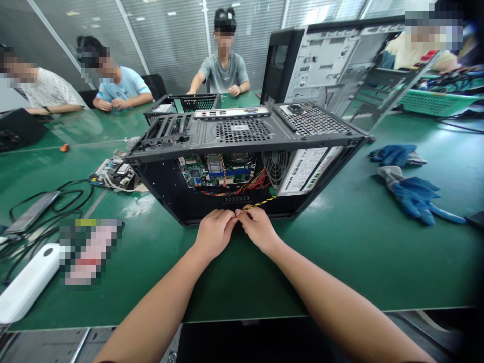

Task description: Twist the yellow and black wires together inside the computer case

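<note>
An open black computer case (242,136) lies on its side on the green table (340,252), its inside facing me. A motherboard (212,171), red wires and a power supply (302,169) show inside. A yellow-and-black twisted cable (260,203) runs out of the case to my hands. My left hand (214,233) and my right hand (259,227) meet at the case's front edge, both with fingers pinched together on the end of that cable.
A second open case (325,60) stands behind. Blue work gloves (412,189) lie at the right. A loose circuit board (113,174), black cables (56,201) and a white device (26,282) lie at the left. Three people sit at the far side.
</note>
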### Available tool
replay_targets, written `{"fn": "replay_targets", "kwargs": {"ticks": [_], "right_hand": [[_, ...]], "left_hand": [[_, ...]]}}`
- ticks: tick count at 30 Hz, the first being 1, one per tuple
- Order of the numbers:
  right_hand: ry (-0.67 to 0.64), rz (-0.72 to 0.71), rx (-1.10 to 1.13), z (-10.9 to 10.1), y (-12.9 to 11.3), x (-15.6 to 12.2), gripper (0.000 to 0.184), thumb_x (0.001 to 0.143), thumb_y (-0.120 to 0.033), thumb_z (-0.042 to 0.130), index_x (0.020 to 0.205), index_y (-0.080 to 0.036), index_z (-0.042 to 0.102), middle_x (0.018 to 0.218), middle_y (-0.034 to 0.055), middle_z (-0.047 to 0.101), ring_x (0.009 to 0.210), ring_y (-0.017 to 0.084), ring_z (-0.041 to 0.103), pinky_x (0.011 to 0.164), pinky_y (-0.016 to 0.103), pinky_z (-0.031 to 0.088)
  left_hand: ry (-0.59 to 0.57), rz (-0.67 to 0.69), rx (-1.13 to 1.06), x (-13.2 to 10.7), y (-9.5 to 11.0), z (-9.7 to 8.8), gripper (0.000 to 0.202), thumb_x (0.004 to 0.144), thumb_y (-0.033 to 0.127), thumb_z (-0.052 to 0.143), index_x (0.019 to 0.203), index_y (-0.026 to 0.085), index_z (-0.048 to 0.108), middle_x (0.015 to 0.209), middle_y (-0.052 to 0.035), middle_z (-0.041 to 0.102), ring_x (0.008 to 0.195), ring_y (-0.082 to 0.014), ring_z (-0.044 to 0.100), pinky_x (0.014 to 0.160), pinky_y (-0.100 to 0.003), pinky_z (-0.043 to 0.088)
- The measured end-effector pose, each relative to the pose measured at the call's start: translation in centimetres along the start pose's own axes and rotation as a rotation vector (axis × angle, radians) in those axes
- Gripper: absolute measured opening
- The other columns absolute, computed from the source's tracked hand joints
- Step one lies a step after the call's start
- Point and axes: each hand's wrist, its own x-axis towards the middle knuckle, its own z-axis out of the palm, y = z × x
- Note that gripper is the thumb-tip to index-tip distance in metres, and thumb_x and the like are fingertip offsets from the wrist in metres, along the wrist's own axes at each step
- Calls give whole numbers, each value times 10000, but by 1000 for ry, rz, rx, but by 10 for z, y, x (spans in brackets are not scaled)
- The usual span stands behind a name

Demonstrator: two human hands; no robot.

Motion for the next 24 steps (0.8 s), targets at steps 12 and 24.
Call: {"fn": "replay_targets", "kwargs": {"ticks": [12,24], "right_hand": [[0,33,5,1,2,0,418,880,-489,555,569,-236,435,498,-29,459,481,137,432,491,286,321],[140,23,54,1,11,3,470,882,-615,518,617,-235,442,506,-47,393,467,125,377,477,283,292]], "left_hand": [[-21,-56,-59,1,0,0,177,990,215,491,840,214,586,741,-3,622,716,-169,586,684,-295,444],[85,-41,-27,-1,0,0,119,967,245,559,866,205,608,769,-16,640,730,-179,594,698,-307,458]]}}
